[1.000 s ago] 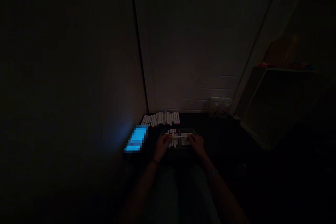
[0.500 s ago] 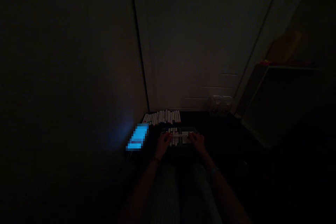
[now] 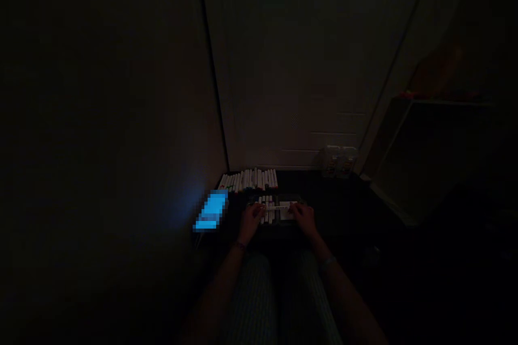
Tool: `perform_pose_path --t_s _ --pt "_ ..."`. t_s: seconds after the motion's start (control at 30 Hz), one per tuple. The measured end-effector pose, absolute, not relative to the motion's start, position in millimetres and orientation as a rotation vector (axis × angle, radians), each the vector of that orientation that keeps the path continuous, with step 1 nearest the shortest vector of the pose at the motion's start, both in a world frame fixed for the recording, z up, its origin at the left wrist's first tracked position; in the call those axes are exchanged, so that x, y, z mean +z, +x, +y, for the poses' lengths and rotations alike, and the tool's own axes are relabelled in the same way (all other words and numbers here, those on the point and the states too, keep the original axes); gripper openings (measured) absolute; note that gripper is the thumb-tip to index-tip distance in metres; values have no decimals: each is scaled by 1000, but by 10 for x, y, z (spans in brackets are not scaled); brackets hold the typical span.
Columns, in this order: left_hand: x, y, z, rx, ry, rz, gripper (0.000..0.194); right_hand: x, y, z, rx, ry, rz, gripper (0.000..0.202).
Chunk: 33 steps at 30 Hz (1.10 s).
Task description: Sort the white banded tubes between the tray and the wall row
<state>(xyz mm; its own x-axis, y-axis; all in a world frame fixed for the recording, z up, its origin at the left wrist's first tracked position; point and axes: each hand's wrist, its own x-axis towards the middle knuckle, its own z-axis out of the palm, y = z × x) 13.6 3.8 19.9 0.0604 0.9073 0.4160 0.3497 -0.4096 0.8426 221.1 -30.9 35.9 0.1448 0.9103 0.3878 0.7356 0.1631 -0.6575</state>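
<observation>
A white marker (image 3: pixel 277 208) lies crosswise between my two hands. My left hand (image 3: pixel 251 218) is closed on its left end, and my right hand (image 3: pixel 303 216) pinches its right end. Beneath the marker is an open case (image 3: pixel 277 221); several white markers (image 3: pixel 266 217) stand side by side in its left half. In the right half sits a white card or paper (image 3: pixel 286 214), partly covered by my right hand. The scene is very dark, so the fingertips are hard to make out.
Behind the case, a row of several white markers (image 3: pixel 251 179) with coloured ends lies along the table's back left. A glowing, blurred screen (image 3: pixel 211 211) is at the left. Two clear containers (image 3: pixel 339 161) stand by the wall, and a shelf unit (image 3: pixel 404 135) rises at the right.
Both hands keep the marker at nearly the same spot over the case. The whole view has shifted very slightly and grown a little darker at the right.
</observation>
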Motion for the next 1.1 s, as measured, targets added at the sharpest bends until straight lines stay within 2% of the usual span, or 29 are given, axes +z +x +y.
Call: perform_pose_path --t_s 1.1 --pt "286 161 -15 1342 1793 1266 30 290 2248 -246 230 -1549 -1635 41"
